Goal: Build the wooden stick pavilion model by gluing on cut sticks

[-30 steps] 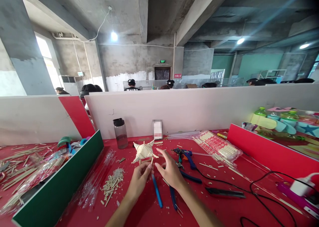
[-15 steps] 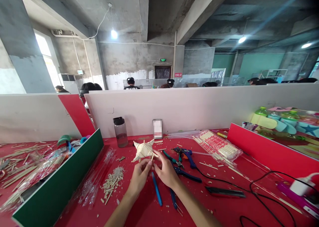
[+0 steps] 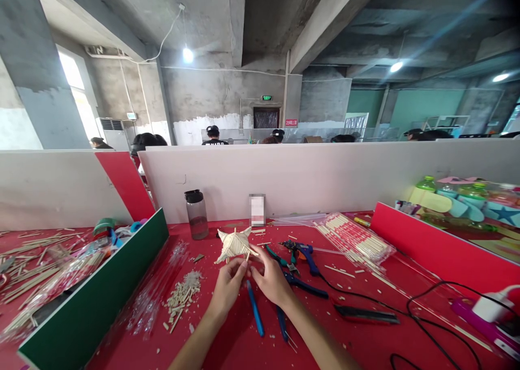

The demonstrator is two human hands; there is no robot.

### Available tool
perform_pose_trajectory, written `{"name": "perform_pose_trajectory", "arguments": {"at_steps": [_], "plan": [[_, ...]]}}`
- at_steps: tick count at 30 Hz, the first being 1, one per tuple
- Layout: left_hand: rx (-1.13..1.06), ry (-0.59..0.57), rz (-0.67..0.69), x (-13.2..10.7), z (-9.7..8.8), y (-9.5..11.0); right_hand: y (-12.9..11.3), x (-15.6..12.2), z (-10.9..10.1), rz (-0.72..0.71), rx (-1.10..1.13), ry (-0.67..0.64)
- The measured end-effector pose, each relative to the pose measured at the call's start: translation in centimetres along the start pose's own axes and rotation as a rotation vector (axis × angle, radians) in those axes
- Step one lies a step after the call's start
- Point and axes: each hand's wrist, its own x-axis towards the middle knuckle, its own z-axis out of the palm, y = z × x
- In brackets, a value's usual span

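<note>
Angling inward, the left hand (image 3: 228, 283) and right hand (image 3: 271, 277) converge; each grip pinches the stick model (image 3: 234, 245).

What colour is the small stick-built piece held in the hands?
The stick-built piece is a pale cream; it shows in the head view.

One view from the head, facing forward and down, red tabletop (image 3: 233, 345) near, pale partition (image 3: 325, 175) beyond

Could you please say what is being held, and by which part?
The left hand and right hand hold the cream pointed wooden model by its near lower side.
</note>
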Motion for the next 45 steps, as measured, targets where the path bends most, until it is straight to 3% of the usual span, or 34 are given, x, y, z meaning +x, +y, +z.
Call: {"name": "perform_pose_trajectory", "arguments": {"at_steps": [21, 45], "plan": [[-0.027, 0.069, -0.039, -0.02, 0.27, 0.32, -0.13, 0.17, -0.21, 0.0, 0.011, -0.008], [-0.053, 0.022, -0.042, -0.39, -0.07, -0.07, -0.12, 0.15, -0.29, 0.009, -0.011, -0.014]]}}
